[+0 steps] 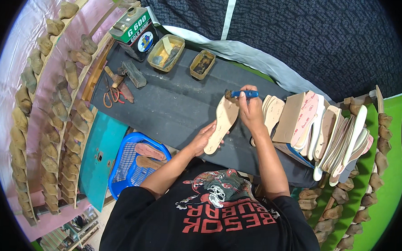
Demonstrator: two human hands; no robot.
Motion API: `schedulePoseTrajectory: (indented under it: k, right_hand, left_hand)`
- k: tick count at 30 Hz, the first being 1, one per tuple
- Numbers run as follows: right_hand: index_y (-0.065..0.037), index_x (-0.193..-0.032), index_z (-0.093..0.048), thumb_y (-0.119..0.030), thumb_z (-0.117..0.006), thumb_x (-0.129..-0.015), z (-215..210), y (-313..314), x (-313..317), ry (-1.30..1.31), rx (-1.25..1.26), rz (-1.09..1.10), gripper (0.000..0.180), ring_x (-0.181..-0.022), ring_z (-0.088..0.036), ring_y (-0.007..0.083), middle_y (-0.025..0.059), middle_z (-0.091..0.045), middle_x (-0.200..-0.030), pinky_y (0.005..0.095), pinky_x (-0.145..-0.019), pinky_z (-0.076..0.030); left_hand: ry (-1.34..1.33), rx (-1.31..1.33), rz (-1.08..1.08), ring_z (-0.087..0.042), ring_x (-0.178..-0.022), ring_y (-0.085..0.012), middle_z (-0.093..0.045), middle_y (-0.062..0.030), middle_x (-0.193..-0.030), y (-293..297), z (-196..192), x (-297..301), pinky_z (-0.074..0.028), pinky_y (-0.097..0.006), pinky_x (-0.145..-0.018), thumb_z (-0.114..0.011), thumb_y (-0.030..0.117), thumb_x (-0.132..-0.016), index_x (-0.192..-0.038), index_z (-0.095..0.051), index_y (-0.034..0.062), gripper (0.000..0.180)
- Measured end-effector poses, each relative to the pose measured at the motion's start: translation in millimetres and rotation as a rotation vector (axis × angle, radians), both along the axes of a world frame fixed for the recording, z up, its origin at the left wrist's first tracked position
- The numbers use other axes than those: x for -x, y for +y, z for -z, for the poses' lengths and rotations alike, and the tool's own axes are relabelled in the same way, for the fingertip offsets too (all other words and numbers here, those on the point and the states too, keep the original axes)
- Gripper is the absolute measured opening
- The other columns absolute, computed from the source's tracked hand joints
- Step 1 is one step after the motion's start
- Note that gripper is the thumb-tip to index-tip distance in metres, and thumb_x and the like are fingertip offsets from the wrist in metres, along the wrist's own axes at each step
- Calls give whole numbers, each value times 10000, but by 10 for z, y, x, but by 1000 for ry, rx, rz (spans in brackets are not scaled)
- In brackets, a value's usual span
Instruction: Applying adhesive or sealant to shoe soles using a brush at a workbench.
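Observation:
My left hand (202,138) grips a beige shoe insole (223,122) near its heel end, holding it over the dark worktable (166,109). In my right hand (252,110) is a brush with a blue handle (247,94). Its dark bristle end lies at the toe end of the insole; whether it touches the surface is hard to tell. Just right of my right wrist, a small pile of beige insoles (272,109) lies on the table. Beyond it stands a cardboard box (290,112) beside many upright insoles (339,142) packed in a row.
At the table's far left are a green and black metal can (135,30), two yellowish tubs (167,52) (202,64), orange-handled scissors (110,97), a hammer (114,77) and a grey block (134,74). A blue basket (118,166) holds insoles. Racks of shoe lasts (52,137) line both sides.

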State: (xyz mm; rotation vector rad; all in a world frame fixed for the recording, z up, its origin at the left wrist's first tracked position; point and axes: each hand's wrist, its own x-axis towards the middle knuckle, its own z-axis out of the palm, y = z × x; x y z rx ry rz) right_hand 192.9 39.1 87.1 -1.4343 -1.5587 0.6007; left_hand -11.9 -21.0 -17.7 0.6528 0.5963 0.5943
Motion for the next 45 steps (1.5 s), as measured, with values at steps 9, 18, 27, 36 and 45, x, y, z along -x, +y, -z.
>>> schedulePoseTrajectory:
  k: [9,18,27,36,45]
  right_hand:
    - [-13,-1138,-502,-218,-533,-1043,41,-210,45,96,93,-101,229,-714,-676,369,179,-653,-776,430,-680,-513]
    - [-9,-1098,-507,-207,-528,-1032,-37,-305,25,64,135,-125,209,-730,-684,373,187,-665,-800,433,-675,-512]
    - [-6,-1107,-524,-203,-546,-1028,3,-135,-107,98,65,23,213,-701,-658,360,183,-636,-783,430,-660,-502]
    - [-19,-1085,-522,-145,-660,-955,-33,-268,73,51,115,-62,228,-663,-650,220,140,-656,-799,362,-622,-494]
    - [-19,-1053,-599,-177,-641,-972,-151,-252,98,30,164,-104,182,-721,-663,305,174,-674,-847,390,-677,-505]
  left_hand:
    - [-37,28,-43,-683,-918,-184,-636,-130,-1298,-19,-24,-131,-613,-329,-720,-411,470,-1083,-1637,-152,233,655]
    - [-53,34,-75,-683,-911,-190,-632,-127,-1293,-60,-7,-189,-611,-335,-715,-395,436,-1094,-1642,-124,240,641]
    - [-38,9,-21,-674,-901,-180,-651,-122,-1254,-68,-62,-173,-602,-322,-708,-383,436,-1098,-1645,-132,246,632]
    - [-101,38,-19,-684,-933,-203,-597,-132,-1330,-47,-118,-119,-620,-353,-726,-378,421,-1099,-1646,-79,259,645]
    - [-72,63,-57,-701,-929,-226,-607,-94,-1234,-24,-66,-83,-626,-369,-715,-423,425,-1085,-1648,-72,281,679]
